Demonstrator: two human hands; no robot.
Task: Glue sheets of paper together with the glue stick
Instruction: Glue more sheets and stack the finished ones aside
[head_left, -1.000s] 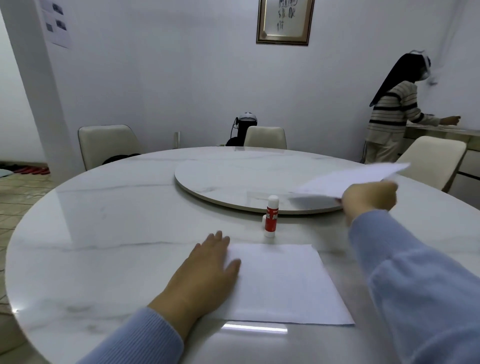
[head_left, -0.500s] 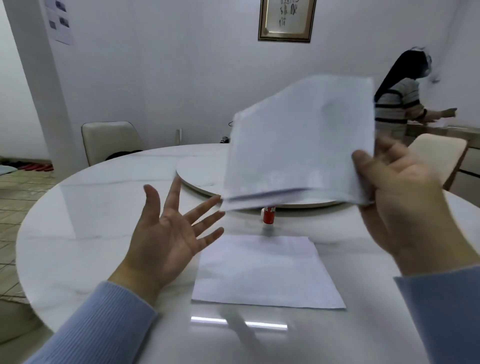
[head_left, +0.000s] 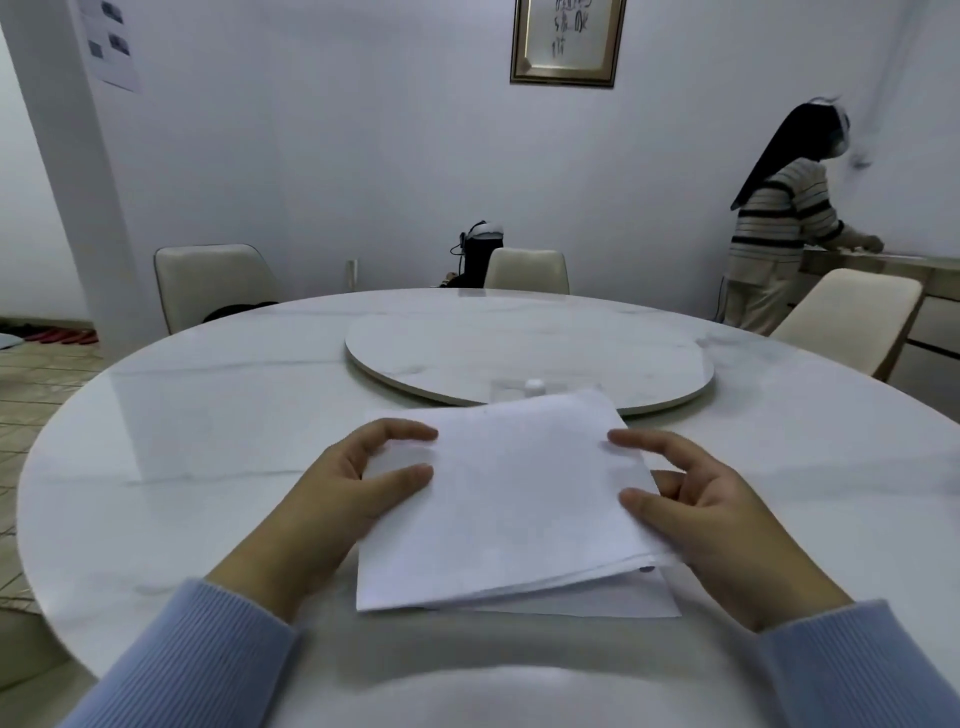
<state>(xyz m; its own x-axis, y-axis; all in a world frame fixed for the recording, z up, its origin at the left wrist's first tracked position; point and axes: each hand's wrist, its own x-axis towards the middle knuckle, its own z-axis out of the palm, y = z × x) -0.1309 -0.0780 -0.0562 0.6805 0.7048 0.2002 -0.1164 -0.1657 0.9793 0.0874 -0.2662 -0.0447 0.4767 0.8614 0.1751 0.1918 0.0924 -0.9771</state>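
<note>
A white sheet of paper is held just above a second white sheet that lies flat on the marble table. My left hand pinches the upper sheet's left edge between thumb and fingers. My right hand grips its right edge the same way. The upper sheet's right side is slightly raised, leaving a gap over the lower sheet. Only the white cap of the glue stick shows above the far edge of the upper sheet; its body is hidden.
A round marble turntable lies in the table's middle, just behind the papers. Cream chairs stand around the table. A person in a striped top stands at a counter at the back right.
My right hand brought the sheet from the right, up in front of me, then down over the sheet on the table. My left hand lifted off the lower sheet and took the upper sheet's left edge.
</note>
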